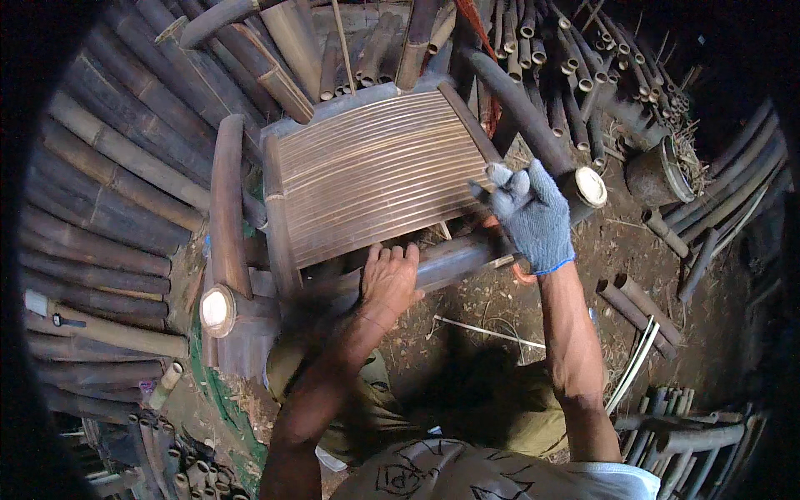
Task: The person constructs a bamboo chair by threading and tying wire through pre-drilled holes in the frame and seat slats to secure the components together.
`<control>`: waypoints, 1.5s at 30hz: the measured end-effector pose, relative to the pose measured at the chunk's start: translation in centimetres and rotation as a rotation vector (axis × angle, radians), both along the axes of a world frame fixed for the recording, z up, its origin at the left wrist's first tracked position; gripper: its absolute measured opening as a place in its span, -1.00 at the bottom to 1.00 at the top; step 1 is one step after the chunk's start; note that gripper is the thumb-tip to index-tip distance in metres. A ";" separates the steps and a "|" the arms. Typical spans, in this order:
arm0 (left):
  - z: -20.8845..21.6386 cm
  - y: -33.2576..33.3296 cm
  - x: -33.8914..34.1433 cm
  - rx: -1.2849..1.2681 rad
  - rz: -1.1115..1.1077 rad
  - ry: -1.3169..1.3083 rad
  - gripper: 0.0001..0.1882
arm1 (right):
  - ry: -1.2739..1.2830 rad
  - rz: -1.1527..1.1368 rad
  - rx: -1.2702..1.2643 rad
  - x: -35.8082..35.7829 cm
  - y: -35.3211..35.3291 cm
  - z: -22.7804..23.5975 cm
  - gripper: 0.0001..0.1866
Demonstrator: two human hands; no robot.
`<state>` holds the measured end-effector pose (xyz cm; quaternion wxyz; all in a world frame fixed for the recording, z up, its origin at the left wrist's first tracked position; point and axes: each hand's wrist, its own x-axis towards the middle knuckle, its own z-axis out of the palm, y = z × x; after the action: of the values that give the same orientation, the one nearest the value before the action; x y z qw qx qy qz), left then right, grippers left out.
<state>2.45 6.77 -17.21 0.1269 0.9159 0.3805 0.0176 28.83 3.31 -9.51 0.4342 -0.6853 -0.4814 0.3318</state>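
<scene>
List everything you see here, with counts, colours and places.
Bamboo frame: one, dark brown, centre
Slatted panel: one, light brown, inside the frame
Large bamboo poles: many, mostly dark, left
Bamboo tubes: many, brown, upper right
Container: one, dark, right
Cut pieces: two, brown, right
Pale strips: several, whitish, lower right
Short tubes: several, brown, lower left
Netting: one, green, lower left
Trousers: one pair, olive, lower centre
Shirt: one, grey, bottom
Left grip: one, bare, at the frame's near side
Right grip: one, grey-gloved, by the frame's right side
</scene>
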 end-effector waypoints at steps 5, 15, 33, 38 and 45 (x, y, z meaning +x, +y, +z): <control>-1.7 0.5 -0.1 0.089 -0.076 0.003 -0.31 | -0.896 0.215 -0.333 -0.7 -2.1 -0.5 -0.55; -1.5 0.5 0.3 0.111 -0.087 -0.032 -0.26 | -0.563 0.491 -0.302 -4.2 -3.0 -1.2 -0.59; 10.3 -6.1 -11.3 0.629 0.354 -0.489 -0.27 | -1.246 -0.041 0.106 9.8 -6.6 5.0 -0.65; 9.2 -3.9 -20.4 0.336 0.686 -0.500 -0.38 | -1.273 -0.023 0.096 10.6 -6.0 3.3 -0.57; 7.7 -2.6 -23.8 0.413 0.677 -0.618 -0.57 | -1.208 -0.236 0.120 4.5 -14.0 3.4 -0.60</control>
<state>-21.32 4.18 -9.49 0.0371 0.6989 0.5896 0.4032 33.30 -10.65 -6.11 0.1566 -0.7750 -0.5810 -0.1929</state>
